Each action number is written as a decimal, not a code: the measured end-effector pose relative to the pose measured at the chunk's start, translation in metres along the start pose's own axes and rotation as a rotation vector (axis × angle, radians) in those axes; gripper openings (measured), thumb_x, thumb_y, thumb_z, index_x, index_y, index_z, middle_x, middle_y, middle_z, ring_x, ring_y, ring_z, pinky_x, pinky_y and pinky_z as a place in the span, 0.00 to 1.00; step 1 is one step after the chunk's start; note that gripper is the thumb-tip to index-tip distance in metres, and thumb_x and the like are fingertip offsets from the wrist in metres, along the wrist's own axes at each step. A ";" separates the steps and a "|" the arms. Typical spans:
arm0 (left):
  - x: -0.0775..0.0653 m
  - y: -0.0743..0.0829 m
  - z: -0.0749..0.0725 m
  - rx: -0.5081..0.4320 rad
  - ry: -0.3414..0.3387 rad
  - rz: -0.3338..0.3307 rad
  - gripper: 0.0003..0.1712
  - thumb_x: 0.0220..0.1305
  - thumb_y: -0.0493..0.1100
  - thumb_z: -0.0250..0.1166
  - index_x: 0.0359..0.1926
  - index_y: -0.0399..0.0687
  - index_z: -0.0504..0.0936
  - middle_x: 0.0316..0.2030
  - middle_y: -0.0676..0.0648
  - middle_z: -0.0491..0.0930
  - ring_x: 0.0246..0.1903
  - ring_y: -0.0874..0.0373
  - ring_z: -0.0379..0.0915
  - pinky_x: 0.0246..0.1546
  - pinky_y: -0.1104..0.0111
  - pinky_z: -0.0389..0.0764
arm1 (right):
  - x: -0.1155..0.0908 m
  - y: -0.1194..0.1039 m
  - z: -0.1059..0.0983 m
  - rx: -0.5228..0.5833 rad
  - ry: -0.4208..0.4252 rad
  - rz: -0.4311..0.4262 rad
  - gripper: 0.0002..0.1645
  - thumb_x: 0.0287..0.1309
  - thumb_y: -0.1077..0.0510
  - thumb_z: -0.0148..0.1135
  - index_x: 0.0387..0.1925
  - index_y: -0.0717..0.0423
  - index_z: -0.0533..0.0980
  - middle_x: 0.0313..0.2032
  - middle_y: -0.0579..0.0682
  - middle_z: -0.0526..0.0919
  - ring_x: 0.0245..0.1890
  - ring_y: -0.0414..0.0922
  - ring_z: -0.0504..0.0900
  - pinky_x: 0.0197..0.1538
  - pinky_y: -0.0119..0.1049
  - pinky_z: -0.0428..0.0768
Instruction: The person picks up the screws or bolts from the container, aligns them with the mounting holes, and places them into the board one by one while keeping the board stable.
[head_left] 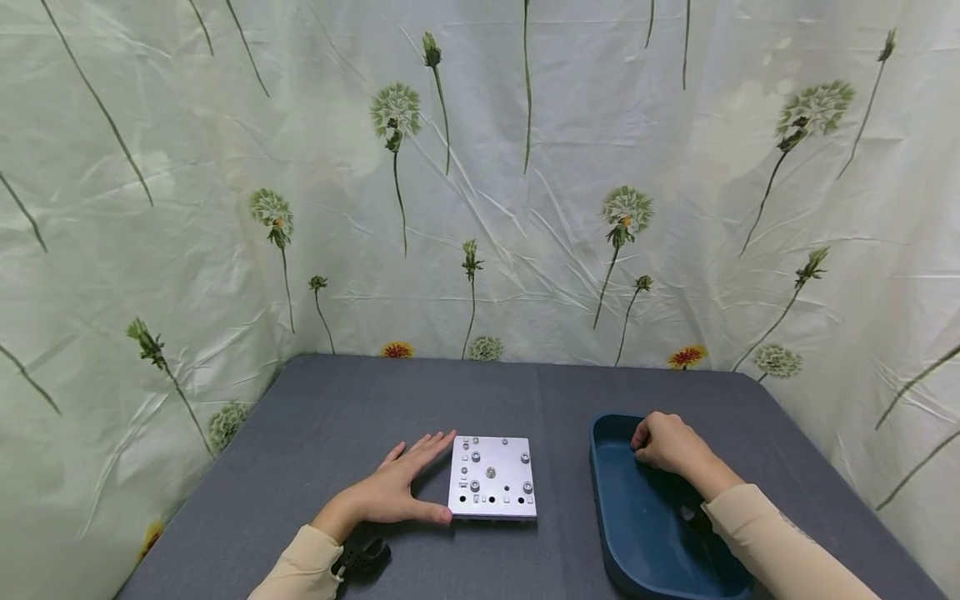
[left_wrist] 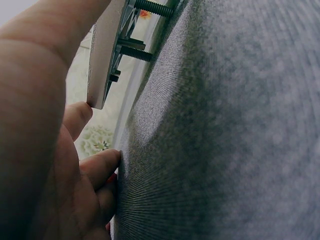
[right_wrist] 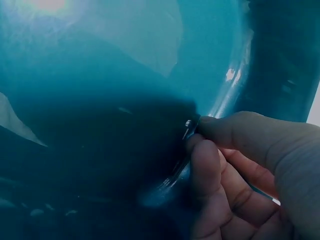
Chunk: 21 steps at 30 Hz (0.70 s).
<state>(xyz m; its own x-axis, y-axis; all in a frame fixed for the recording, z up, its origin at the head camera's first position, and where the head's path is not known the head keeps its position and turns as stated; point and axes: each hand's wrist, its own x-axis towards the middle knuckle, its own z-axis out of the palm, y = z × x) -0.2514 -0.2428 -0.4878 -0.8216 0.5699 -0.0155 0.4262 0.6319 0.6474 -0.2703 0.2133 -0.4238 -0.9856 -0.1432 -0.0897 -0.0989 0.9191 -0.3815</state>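
Observation:
A square silver metal plate [head_left: 491, 477] with several screws and holes in its face sits mid-table. My left hand [head_left: 401, 487] is beside it, fingers spread, with the thumb at its near left corner and the index fingertip at the far left one. In the left wrist view, threaded screws [left_wrist: 136, 53] stick out under the plate [left_wrist: 103, 60], which is raised off the cloth. My right hand [head_left: 671, 446] reaches into the far end of a blue tray [head_left: 611, 533]. Its thumb and index finger pinch a small shiny metal screw [right_wrist: 187, 127], partly hidden by the fingertips.
Dark grey cloth covers the table [head_left: 420, 392]. Behind it hangs a pale curtain [head_left: 525, 208] printed with dandelions. The tray's raised rim surrounds my right hand, and my right forearm crosses its right side. A black wrist camera [head_left: 363, 557] sits under my left wrist.

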 end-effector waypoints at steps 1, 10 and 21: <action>0.000 0.000 0.000 0.001 0.000 0.000 0.68 0.58 0.68 0.79 0.88 0.57 0.50 0.86 0.43 0.52 0.86 0.36 0.43 0.79 0.26 0.36 | 0.000 0.000 0.001 -0.003 0.005 0.007 0.01 0.62 0.65 0.73 0.36 0.60 0.87 0.26 0.47 0.86 0.24 0.41 0.82 0.31 0.40 0.83; 0.000 -0.001 0.001 0.008 0.004 0.002 0.68 0.58 0.69 0.78 0.88 0.57 0.50 0.86 0.43 0.52 0.86 0.36 0.43 0.79 0.26 0.37 | 0.001 -0.001 0.004 -0.045 0.034 0.017 0.04 0.61 0.65 0.73 0.31 0.54 0.86 0.26 0.47 0.85 0.25 0.42 0.80 0.33 0.42 0.81; 0.000 -0.001 0.000 0.012 0.002 0.001 0.68 0.58 0.69 0.78 0.88 0.56 0.50 0.86 0.42 0.51 0.86 0.35 0.43 0.78 0.26 0.37 | -0.003 -0.004 0.004 -0.079 0.038 0.006 0.09 0.59 0.62 0.75 0.25 0.50 0.84 0.25 0.45 0.83 0.26 0.43 0.78 0.32 0.42 0.77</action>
<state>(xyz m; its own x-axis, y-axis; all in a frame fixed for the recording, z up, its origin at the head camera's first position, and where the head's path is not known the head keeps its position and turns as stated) -0.2518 -0.2430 -0.4881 -0.8221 0.5693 -0.0130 0.4314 0.6376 0.6383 -0.2667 0.2089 -0.4255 -0.9906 -0.1247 -0.0562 -0.1017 0.9463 -0.3069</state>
